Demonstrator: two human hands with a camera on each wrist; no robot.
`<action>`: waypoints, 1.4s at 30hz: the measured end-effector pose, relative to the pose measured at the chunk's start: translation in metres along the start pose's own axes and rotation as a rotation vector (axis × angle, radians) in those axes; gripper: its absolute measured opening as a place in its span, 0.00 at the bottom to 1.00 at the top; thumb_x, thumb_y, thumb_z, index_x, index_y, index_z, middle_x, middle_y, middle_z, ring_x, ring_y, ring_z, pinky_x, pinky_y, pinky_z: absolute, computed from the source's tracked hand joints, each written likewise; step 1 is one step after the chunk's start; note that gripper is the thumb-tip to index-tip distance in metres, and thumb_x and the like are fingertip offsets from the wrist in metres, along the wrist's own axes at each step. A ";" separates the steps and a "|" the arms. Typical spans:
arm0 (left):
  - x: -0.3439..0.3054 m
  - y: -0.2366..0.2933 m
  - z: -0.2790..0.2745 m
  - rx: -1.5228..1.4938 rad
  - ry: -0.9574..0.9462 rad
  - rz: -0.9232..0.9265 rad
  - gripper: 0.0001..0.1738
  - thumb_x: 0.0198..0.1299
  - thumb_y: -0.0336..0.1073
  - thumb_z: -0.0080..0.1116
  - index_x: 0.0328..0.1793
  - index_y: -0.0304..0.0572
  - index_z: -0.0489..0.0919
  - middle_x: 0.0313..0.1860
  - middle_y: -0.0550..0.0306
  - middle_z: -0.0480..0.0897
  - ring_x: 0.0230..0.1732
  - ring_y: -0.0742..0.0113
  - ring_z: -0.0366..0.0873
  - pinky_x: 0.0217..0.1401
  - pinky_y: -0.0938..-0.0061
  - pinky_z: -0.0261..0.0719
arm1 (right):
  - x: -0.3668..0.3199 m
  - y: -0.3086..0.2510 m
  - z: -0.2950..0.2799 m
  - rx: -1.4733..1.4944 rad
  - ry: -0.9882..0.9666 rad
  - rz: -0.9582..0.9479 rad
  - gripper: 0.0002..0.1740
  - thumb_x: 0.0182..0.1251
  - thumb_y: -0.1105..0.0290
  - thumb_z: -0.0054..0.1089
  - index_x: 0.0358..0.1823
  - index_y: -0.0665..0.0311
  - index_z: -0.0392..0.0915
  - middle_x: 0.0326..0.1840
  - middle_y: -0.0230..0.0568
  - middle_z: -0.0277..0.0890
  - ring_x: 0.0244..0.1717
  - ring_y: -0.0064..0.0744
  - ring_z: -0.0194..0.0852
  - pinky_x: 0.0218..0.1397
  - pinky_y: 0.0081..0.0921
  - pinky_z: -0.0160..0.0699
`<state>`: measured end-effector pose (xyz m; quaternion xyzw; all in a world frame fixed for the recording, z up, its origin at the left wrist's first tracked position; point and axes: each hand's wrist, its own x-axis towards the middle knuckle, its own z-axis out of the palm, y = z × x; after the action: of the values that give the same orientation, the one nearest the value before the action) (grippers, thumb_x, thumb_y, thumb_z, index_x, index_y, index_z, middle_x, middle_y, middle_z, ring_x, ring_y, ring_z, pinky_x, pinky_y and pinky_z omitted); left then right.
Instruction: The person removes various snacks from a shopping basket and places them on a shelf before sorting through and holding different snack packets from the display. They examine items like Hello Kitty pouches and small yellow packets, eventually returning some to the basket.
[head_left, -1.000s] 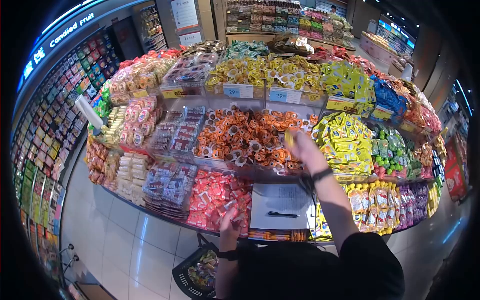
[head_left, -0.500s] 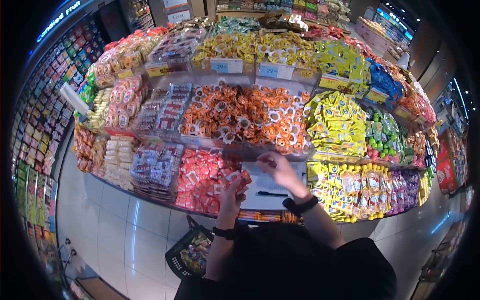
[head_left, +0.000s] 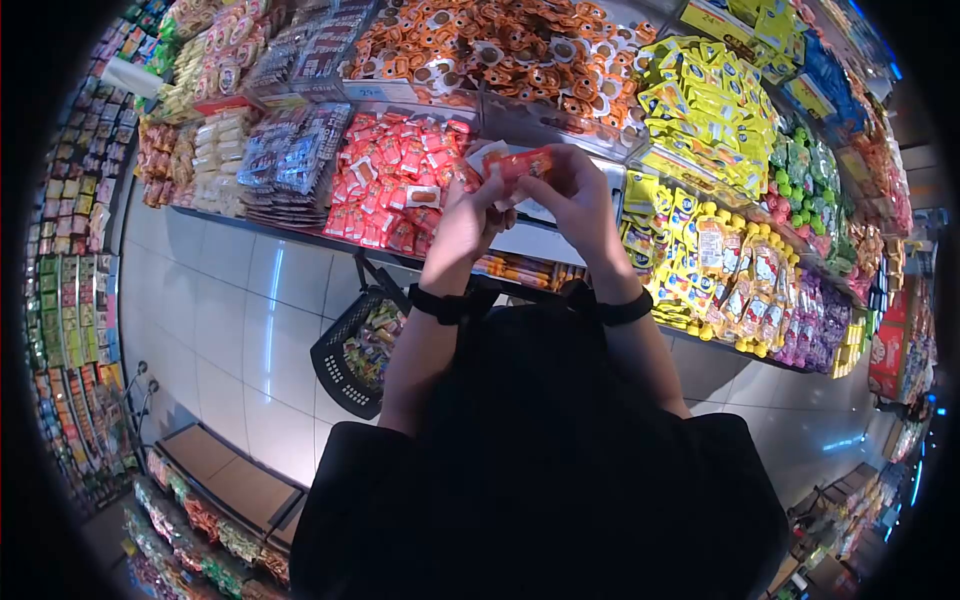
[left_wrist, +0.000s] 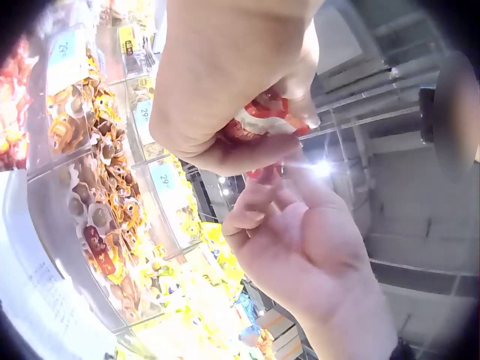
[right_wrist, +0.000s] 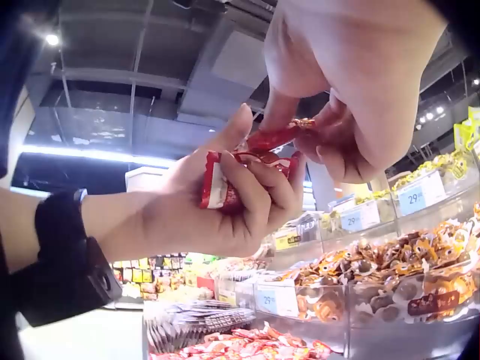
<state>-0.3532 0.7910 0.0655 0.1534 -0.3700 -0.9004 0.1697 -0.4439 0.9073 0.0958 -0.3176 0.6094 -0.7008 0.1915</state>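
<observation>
Both hands meet above the front edge of the candy display. My left hand grips small red-and-white wrapped candies, its fingers curled round them. My right hand pinches a red candy packet between thumb and fingers, right at the left fingertips. In the right wrist view that red packet spans the two hands. Part of the candies is hidden in the left palm. Left of the hands lies a pile of similar red packets. Under the right hand are white paper and a dark pen, partly covered.
Behind the hands is a bin of orange wrapped candies. Yellow packets fill the bins to the right. A black shopping basket with several wrapped sweets stands low on the left. Tiled floor runs along the display.
My right hand has come down from over the orange candies to the left hand and now pinches a red packet. The left hand has lifted candies from the red pile. The head view has tilted down.
</observation>
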 end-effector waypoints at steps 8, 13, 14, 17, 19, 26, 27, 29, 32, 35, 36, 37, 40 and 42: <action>-0.011 -0.017 0.002 -0.075 0.041 -0.034 0.20 0.67 0.49 0.44 0.51 0.40 0.74 0.33 0.59 0.78 0.27 0.74 0.73 0.21 0.79 0.67 | -0.017 0.011 -0.021 0.193 0.097 -0.129 0.15 0.55 0.81 0.65 0.43 0.65 0.72 0.45 0.40 0.75 0.44 0.29 0.77 0.47 0.24 0.75; -0.013 -0.022 0.010 -0.129 0.021 -0.076 0.18 0.65 0.45 0.48 0.50 0.37 0.74 0.33 0.60 0.78 0.28 0.74 0.74 0.23 0.80 0.69 | -0.022 -0.004 -0.028 -0.413 -0.067 -0.443 0.12 0.48 0.82 0.65 0.35 0.63 0.77 0.48 0.45 0.74 0.47 0.46 0.77 0.47 0.31 0.78; -0.013 -0.020 0.014 -0.128 0.041 -0.078 0.18 0.65 0.45 0.48 0.50 0.37 0.74 0.33 0.60 0.79 0.28 0.73 0.75 0.23 0.80 0.69 | -0.023 -0.005 -0.028 -0.425 -0.100 -0.438 0.11 0.49 0.80 0.65 0.36 0.63 0.77 0.49 0.45 0.74 0.47 0.46 0.77 0.48 0.31 0.78; -0.014 -0.018 0.012 -0.120 0.002 -0.075 0.16 0.65 0.43 0.50 0.50 0.38 0.75 0.31 0.59 0.79 0.28 0.73 0.76 0.24 0.80 0.71 | -0.024 -0.005 -0.033 -0.406 -0.188 -0.440 0.08 0.54 0.75 0.65 0.36 0.63 0.79 0.51 0.47 0.74 0.48 0.43 0.77 0.48 0.30 0.78; -0.017 -0.023 0.014 0.015 0.076 -0.002 0.16 0.62 0.37 0.55 0.54 0.39 0.74 0.32 0.59 0.80 0.24 0.74 0.76 0.18 0.82 0.70 | -0.028 0.010 -0.031 -0.311 -0.101 -0.164 0.05 0.56 0.74 0.65 0.34 0.66 0.79 0.51 0.46 0.74 0.47 0.38 0.78 0.47 0.27 0.79; -0.036 -0.022 0.004 0.233 0.093 -0.180 0.13 0.60 0.37 0.60 0.49 0.42 0.75 0.31 0.63 0.79 0.27 0.78 0.77 0.19 0.84 0.68 | -0.035 0.050 -0.038 0.190 -0.091 0.410 0.36 0.58 0.75 0.65 0.65 0.74 0.55 0.52 0.49 0.70 0.50 0.36 0.77 0.50 0.25 0.77; -0.037 -0.026 0.000 0.291 0.063 -0.182 0.13 0.60 0.37 0.61 0.48 0.42 0.75 0.32 0.62 0.80 0.26 0.77 0.76 0.21 0.83 0.70 | -0.037 0.057 -0.041 0.268 -0.115 0.466 0.37 0.58 0.76 0.65 0.65 0.76 0.55 0.53 0.50 0.70 0.50 0.36 0.76 0.51 0.25 0.76; -0.039 -0.031 -0.002 0.287 0.083 -0.070 0.11 0.62 0.37 0.59 0.47 0.42 0.75 0.30 0.63 0.79 0.24 0.80 0.75 0.18 0.84 0.69 | -0.041 0.060 -0.043 0.408 -0.103 0.519 0.37 0.58 0.77 0.64 0.66 0.77 0.54 0.52 0.50 0.72 0.49 0.36 0.77 0.53 0.26 0.75; -0.045 -0.032 -0.020 0.337 0.118 -0.161 0.08 0.62 0.36 0.58 0.44 0.42 0.75 0.27 0.63 0.79 0.17 0.79 0.72 0.14 0.85 0.66 | -0.043 0.069 -0.044 0.453 -0.120 0.605 0.34 0.58 0.79 0.62 0.65 0.76 0.57 0.48 0.48 0.75 0.47 0.35 0.77 0.51 0.27 0.76; -0.052 -0.033 -0.031 0.221 0.187 -0.102 0.08 0.62 0.32 0.57 0.46 0.40 0.75 0.32 0.64 0.80 0.31 0.78 0.78 0.25 0.84 0.72 | -0.047 0.071 -0.039 0.560 -0.212 0.629 0.27 0.58 0.81 0.61 0.60 0.74 0.64 0.45 0.45 0.77 0.45 0.34 0.78 0.50 0.26 0.77; -0.053 -0.032 -0.034 0.204 0.207 -0.105 0.08 0.63 0.30 0.55 0.47 0.39 0.75 0.35 0.62 0.80 0.31 0.77 0.78 0.25 0.84 0.73 | -0.048 0.073 -0.034 0.590 -0.231 0.661 0.24 0.58 0.81 0.61 0.58 0.73 0.67 0.44 0.44 0.77 0.44 0.33 0.79 0.50 0.27 0.78; -0.054 -0.032 -0.039 0.223 0.230 -0.116 0.11 0.63 0.31 0.56 0.50 0.41 0.74 0.36 0.61 0.80 0.32 0.76 0.79 0.25 0.83 0.74 | -0.050 0.074 -0.031 0.618 -0.246 0.693 0.22 0.59 0.81 0.60 0.55 0.72 0.70 0.43 0.42 0.78 0.44 0.33 0.79 0.50 0.27 0.78; -0.060 -0.030 -0.045 0.110 0.232 -0.141 0.13 0.65 0.35 0.54 0.55 0.45 0.71 0.36 0.61 0.80 0.32 0.76 0.80 0.23 0.83 0.73 | -0.053 0.080 -0.025 0.523 -0.205 0.553 0.19 0.58 0.80 0.62 0.52 0.71 0.72 0.43 0.41 0.78 0.44 0.30 0.79 0.52 0.24 0.77; -0.063 -0.035 -0.052 0.033 0.262 -0.109 0.13 0.67 0.37 0.51 0.56 0.45 0.71 0.34 0.63 0.79 0.29 0.77 0.78 0.22 0.84 0.72 | -0.051 0.078 -0.017 0.418 -0.167 0.390 0.15 0.56 0.81 0.64 0.45 0.65 0.76 0.43 0.39 0.77 0.45 0.30 0.78 0.53 0.25 0.75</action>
<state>-0.2823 0.8087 0.0149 0.2923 -0.3507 -0.8743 0.1646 -0.4278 0.9391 0.0078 -0.2045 0.4837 -0.7325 0.4332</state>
